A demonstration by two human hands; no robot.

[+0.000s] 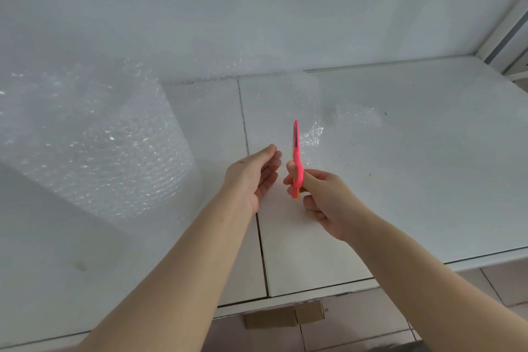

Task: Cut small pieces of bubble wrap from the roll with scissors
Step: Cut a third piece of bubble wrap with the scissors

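Gripping pink scissors upright, right hand is curled; left hand open, empty.

The bubble wrap roll fills the tabletop's left side, and its loose sheet runs along the back edge by the wall. The right half toward the right edge lies bare, as does the strip along the front edge.

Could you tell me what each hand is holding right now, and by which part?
The right hand grips the pink scissors by their handle end, blades pointing away. The left hand is open, holding nothing.
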